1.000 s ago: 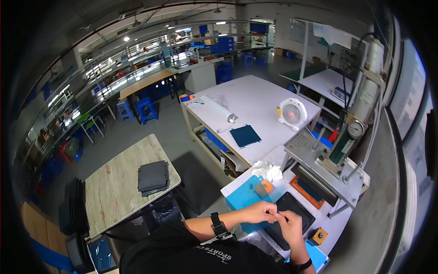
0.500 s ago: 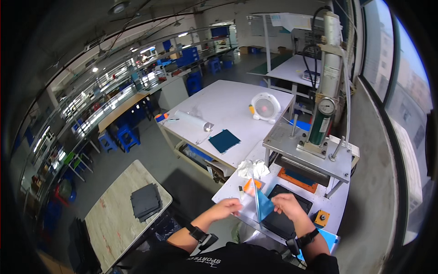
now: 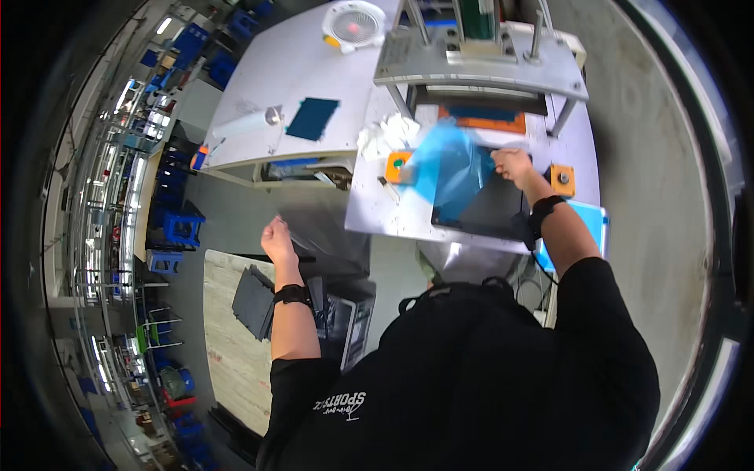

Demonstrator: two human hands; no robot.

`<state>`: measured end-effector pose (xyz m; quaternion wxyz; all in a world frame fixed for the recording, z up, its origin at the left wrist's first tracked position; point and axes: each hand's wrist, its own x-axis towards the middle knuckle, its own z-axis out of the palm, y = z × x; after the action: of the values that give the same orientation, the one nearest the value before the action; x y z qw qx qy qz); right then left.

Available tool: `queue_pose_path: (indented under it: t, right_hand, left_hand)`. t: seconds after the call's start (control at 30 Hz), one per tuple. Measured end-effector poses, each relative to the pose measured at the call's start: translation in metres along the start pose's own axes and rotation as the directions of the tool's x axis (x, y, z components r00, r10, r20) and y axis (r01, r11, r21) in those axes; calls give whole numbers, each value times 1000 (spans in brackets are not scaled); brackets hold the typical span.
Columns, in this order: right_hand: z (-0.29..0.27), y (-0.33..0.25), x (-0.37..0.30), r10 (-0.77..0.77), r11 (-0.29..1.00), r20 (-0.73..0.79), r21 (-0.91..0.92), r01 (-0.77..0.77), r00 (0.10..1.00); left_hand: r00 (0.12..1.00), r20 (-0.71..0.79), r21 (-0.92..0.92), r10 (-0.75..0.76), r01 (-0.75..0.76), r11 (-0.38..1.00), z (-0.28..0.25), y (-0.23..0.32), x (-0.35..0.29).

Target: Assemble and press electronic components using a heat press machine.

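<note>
My right hand (image 3: 512,165) pinches the edge of a translucent blue film sheet (image 3: 452,169), which is blurred by motion. The sheet hangs over a flat black panel (image 3: 503,206) on the white press table. Away to the left, my left hand (image 3: 277,239) is closed, fingertips together, above the floor beside the wood-patterned table. A thin clear film (image 3: 302,239) seems to trail from its fingers, faint against the dark floor.
A metal press (image 3: 479,63) stands over an orange-framed plate (image 3: 491,119). Yellow button boxes (image 3: 397,166) (image 3: 562,180) flank the black panel. Crumpled white cloth (image 3: 389,135) lies nearby. Black sheets (image 3: 255,302) are stacked on the wood-patterned table (image 3: 236,369). A fan (image 3: 353,27) stands farther back.
My hands have moved far apart, the left one swinging out to the left. The blue sheet has spread flatter over the black panel. My view has turned and tilted down.
</note>
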<state>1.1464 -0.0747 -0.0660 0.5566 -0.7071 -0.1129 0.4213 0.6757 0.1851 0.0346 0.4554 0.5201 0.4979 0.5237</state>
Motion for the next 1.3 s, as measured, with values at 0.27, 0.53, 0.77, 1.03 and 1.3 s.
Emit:
queue_pose_path:
  t: [0.27, 0.53, 0.77, 1.03, 1.3]
  right_hand:
    - [-15, 45, -84, -5, 1000, -294, 19, 11, 956]
    - [1, 69, -137, -100, 994, -392, -79, 75, 914]
    - [-1, 85, -157, -190, 972, -367, -203, 121, 911]
    - [-11, 94, -155, -129, 981, -338, -179, 71, 932]
    - [-27, 101, -137, -108, 930, -367, -366, -37, 924]
  left_hand:
    - [737, 665, 322, 116, -423, 847, 29, 19, -89]
    - [313, 949, 268, -26, -765, 586, 131, -20, -146]
    - [203, 975, 223, -93, -858, 462, 160, -36, -168]
    - [186, 972, 226, -141, -906, 359, 175, -43, -179]
    - [283, 950, 312, -133, -868, 386, 176, -43, -188]
